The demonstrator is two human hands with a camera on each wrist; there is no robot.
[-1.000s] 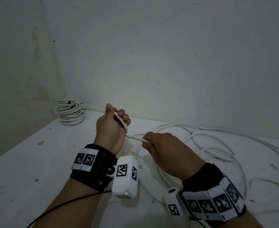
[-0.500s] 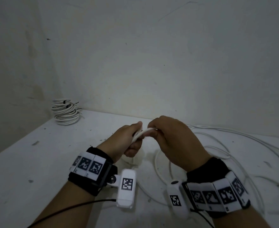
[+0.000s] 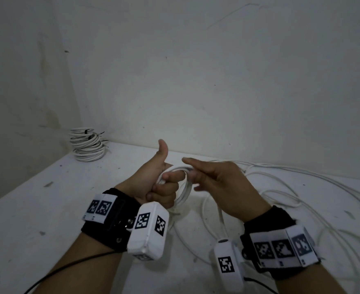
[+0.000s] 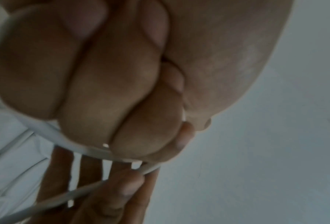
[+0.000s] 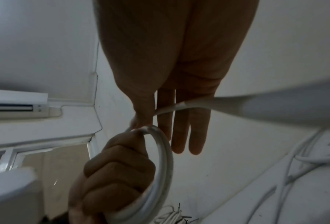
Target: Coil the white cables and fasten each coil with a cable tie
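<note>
Coiling was the step in hand; the left hand (image 3: 157,183) stood at about six o'clock on the table (image 3: 36,209), its fingers (image 5: 118,166) curled tight round the first turns of the white cable (image 3: 183,187), thumb upright and clear of the loop. The right hand (image 3: 219,183), touching the loop from three o'clock, pinched the running cable between thumb and forefinger while its other fingers (image 5: 189,133) lay straight and together. The rest of that cable sprawled loose over the table toward three o'clock; a stack of finished coils (image 3: 87,146), bound with dark ties, sat in the corner at ten o'clock, well apart.

To do this well, I judged, each new turn should be laid flush beside the last and matched in size; the left fist should open only enough to admit it; the right should let the slack slide through its pinch, twisting slightly so the cable lay flat and did not kink or snag in the tangle.
</note>
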